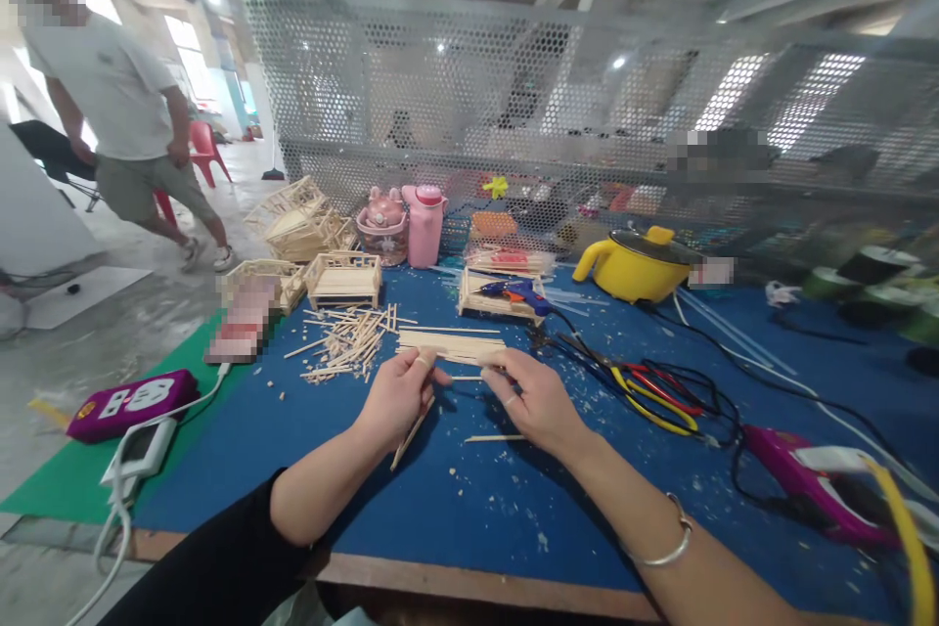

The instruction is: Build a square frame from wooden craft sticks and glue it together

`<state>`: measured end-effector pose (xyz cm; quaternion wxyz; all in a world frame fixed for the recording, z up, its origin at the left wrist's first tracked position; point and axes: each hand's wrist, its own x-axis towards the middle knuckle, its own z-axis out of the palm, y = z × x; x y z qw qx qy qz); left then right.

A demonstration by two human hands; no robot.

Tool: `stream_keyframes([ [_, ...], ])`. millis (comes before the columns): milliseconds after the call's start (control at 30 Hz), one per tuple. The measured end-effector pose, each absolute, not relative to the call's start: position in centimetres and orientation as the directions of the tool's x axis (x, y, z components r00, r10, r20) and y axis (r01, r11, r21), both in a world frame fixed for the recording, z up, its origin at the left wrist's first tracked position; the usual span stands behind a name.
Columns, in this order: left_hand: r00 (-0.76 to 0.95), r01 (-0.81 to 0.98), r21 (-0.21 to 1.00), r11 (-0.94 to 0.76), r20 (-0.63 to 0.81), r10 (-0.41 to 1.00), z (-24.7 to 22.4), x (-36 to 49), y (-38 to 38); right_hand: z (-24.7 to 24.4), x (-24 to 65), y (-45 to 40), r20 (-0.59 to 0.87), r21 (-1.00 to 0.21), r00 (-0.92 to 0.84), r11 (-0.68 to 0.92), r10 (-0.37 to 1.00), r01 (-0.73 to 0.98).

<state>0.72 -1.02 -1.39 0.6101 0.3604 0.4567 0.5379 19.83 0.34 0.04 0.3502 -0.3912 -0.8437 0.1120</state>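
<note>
A flat row of thin wooden sticks (pixel 451 340) lies across the blue tabletop in front of me. My left hand (pixel 400 393) is closed in a pinch at the row's left end, and another wooden stick (pixel 413 435) slants down from beneath it. At the right end, my right hand (pixel 534 399) pinches too; its fingertips partly cover the sticks. One short stick spans the gap between both hands. Below the right hand rests a loose stick (pixel 493 438). Beyond the row, a blue glue gun (pixel 514 291) lies on a small wooden stick frame (pixel 473 305).
A pile of loose sticks (pixel 352 342) lies to the left, with a small stick-built bed (pixel 343 282) behind. Pliers (pixel 656 401), cables and a yellow pot (pixel 635 269) are on the right. A pink flask (pixel 425 225) stands near the perforated screen. A person (pixel 117 98) walks at left.
</note>
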Motion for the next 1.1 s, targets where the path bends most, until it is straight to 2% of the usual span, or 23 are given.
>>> stream_keyframes([
  [67, -0.064, -0.399, 0.906, 0.14, -0.18, 0.982, -1.0, -0.1, -0.3, 0.4, 20.1, 1.0, 0.527, -0.552, -0.34, 0.618, 0.779, 0.56],
  [133, -0.102, -0.481, 0.863, 0.155, -0.23, 0.968, -0.6, -1.1, 0.5, 0.6, 20.3, 2.0, 0.494, -0.558, -0.323, 0.579, 0.807, 0.595],
  [267, -0.098, -0.594, 0.779, 0.201, -0.318, 0.943, -0.4, -2.4, 1.6, -0.3, 19.8, 3.8, 0.16, -0.316, -0.567, 0.587, 0.808, 0.746],
  [333, -0.085, -0.612, 0.758, 0.227, -0.349, 0.933, -0.7, -2.4, 1.7, -1.2, 19.3, 4.1, 0.096, -0.213, -0.594, 0.599, 0.799, 0.772],
  [467, -0.06, -0.626, 0.735, 0.262, -0.38, 0.923, -1.1, -2.0, 1.7, -2.3, 18.7, 3.9, 0.223, -0.164, -0.573, 0.61, 0.788, 0.775],
  [633, -0.126, -0.663, 0.718, 0.212, -0.386, 0.914, -1.1, -2.0, 2.2, -1.3, 19.6, 2.6, 0.374, -0.265, -0.569, 0.672, 0.733, 0.692],
  [700, -0.162, -0.673, 0.718, 0.179, -0.379, 0.911, -1.2, -2.2, 2.5, -0.7, 19.8, 1.8, 0.381, -0.281, -0.644, 0.747, 0.663, 0.603],
  [833, -0.215, -0.689, 0.713, 0.129, -0.371, 0.903, -1.5, -2.6, 3.0, -0.4, 19.4, 0.4, 0.369, -0.235, -0.76, 0.845, 0.534, 0.48],
  [1100, -0.235, -0.694, 0.713, 0.099, -0.354, 0.905, -1.6, -2.1, 2.7, -1.0, 18.6, 0.0, 0.375, -0.2, -0.787, 0.871, 0.491, 0.448],
])
